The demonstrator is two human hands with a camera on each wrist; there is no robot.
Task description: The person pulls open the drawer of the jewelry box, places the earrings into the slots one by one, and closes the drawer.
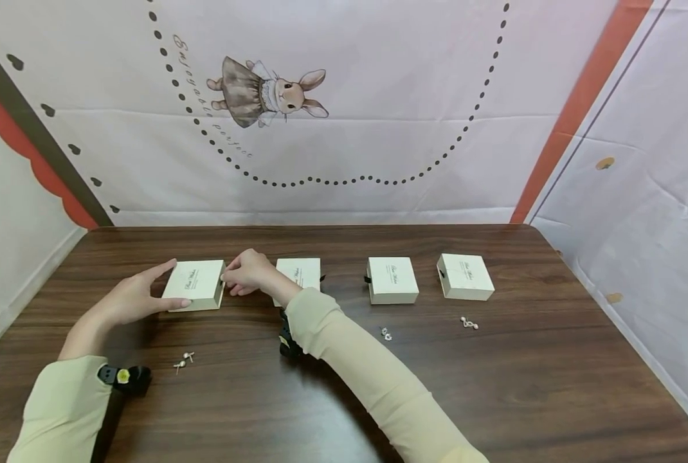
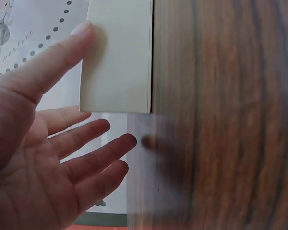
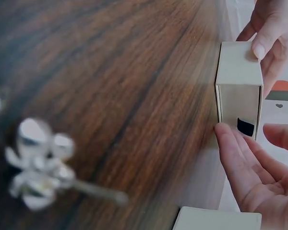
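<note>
At the far left of the table stands a small cream drawer-style gift box [image 1: 196,283] with printed lettering on top. My left hand [image 1: 128,297] holds it: the thumb [image 2: 62,57] presses its near face and the index finger reaches its back left corner. The other left fingers extend behind the box. My right hand [image 1: 251,273] is at the box's right end. In the right wrist view, its fingertips [image 3: 224,132] are beside a black ribbon tab [image 3: 245,126], with the thumb apart from them. Two pearl stud earrings [image 1: 184,363] lie in front of the box.
Three similar boxes stand rightward: one [image 1: 298,270] partly behind my right arm, another [image 1: 393,281] and the last [image 1: 466,278]. Small silver earrings [image 1: 386,334] and a pearl-like pair [image 1: 469,323] lie before them. Close to the right wrist camera is a blurred silver earring [image 3: 38,163].
</note>
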